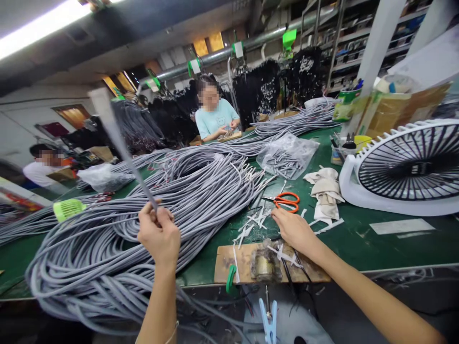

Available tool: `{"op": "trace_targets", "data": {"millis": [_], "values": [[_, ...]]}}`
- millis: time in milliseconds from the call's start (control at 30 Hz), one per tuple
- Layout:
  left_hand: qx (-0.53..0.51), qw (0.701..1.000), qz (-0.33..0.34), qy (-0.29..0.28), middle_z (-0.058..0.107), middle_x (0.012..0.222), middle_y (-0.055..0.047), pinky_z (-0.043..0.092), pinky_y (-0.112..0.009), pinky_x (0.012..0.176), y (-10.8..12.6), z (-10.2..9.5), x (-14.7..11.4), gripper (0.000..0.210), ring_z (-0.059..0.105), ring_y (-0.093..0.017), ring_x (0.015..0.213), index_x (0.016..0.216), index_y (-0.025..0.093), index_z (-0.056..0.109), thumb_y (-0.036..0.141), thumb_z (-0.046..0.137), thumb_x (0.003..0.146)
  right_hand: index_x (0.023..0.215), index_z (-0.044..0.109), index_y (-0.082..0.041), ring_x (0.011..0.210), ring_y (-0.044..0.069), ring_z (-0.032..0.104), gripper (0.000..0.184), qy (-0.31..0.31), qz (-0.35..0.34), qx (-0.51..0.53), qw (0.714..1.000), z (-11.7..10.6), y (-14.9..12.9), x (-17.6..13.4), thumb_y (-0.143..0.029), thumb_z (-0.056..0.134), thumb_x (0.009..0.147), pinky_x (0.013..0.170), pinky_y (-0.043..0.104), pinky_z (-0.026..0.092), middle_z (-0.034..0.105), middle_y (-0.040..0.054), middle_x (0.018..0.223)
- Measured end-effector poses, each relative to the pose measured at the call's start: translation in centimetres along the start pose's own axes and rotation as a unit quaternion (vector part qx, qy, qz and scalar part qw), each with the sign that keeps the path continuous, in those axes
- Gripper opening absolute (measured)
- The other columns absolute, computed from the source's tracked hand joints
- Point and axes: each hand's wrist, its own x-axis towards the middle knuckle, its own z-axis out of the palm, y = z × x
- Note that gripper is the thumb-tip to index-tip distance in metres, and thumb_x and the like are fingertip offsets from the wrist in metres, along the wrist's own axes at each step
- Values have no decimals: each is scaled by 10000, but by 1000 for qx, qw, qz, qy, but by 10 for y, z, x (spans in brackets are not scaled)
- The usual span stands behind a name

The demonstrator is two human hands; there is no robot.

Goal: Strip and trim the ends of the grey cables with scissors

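My left hand is closed round a grey cable and holds its end up above a large coil. That cable's upper end looks whitish and is blurred. My right hand is low over the bench, its fingers reaching left and held loosely apart from the palm. Just beyond its fingertips lie orange-handled scissors. White strips are scattered to the left of those fingers. The big coil of grey cables spreads under and around my left hand, with pale cut ends toward the scissors.
A wooden board at the bench edge carries a small metal block. A blue clip hangs below. To the right are a folded cloth and a white fan. A plastic bag lies behind. Co-workers sit across.
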Motion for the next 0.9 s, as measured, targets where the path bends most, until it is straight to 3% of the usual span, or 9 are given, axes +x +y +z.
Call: {"op": "trace_targets", "data": {"millis": [67,133,233,333,400,500,667,767,900], "values": [[-136,988,-13,-66,454,600,35,303,-199,422,28,5,9,318,379,-84,442,1153,176,519,275,428,865,879,568,-188,677,165,582,173,10,-3,10,1000,0,-2,-1,-212,397,873,552,245,347,603,56,856],[-209,966,2,-153,482,611,30,305,-194,437,56,18,7,339,380,-78,454,1158,191,546,270,496,832,819,593,-186,664,154,578,156,21,-8,19,1000,-1,-3,-3,-244,452,854,553,236,356,608,42,812],[-258,900,11,-353,578,658,-12,361,-212,517,84,50,-14,278,475,-111,547,1036,173,647,248,570,779,730,606,-175,577,124,540,279,113,21,86,990,-9,0,-3,-342,433,871,545,224,373,582,12,633],[-250,848,64,-463,629,708,-38,356,-227,554,92,78,-39,174,507,-131,596,875,175,703,217,564,778,757,628,-161,486,107,489,323,229,63,291,927,-23,5,1,-431,468,835,475,219,379,568,2,566],[-238,818,89,-515,584,627,-21,323,-228,532,88,89,-51,172,471,-126,557,825,183,708,202,539,794,817,643,-155,539,116,533,299,228,61,423,875,-31,7,4,-431,531,792,492,221,419,618,23,663],[-235,797,94,-549,511,570,-8,289,-230,526,79,92,-61,209,428,-124,540,754,179,700,199,503,820,781,654,-144,560,119,555,271,197,65,530,822,-34,7,8,-407,599,744,509,228,448,629,32,682],[-239,796,64,-552,512,572,-9,274,-230,533,76,87,-68,244,406,-119,541,720,162,678,216,474,843,623,606,-143,409,63,421,264,223,119,589,768,-26,2,8,-389,641,713,377,183,321,534,-20,498],[-228,800,50,-554,491,567,0,285,-222,526,75,87,-71,258,387,-111,537,746,147,670,217,447,856,625,605,-143,380,45,365,251,209,133,602,759,-24,-5,9,-378,667,690,361,181,276,523,-29,482],[-222,813,27,-538,541,580,-8,330,-213,521,72,89,-76,251,433,-107,533,784,145,682,229,456,853,636,609,-142,388,42,339,240,170,123,599,772,-21,-13,11,-368,670,691,360,186,241,507,-30,494]]}}
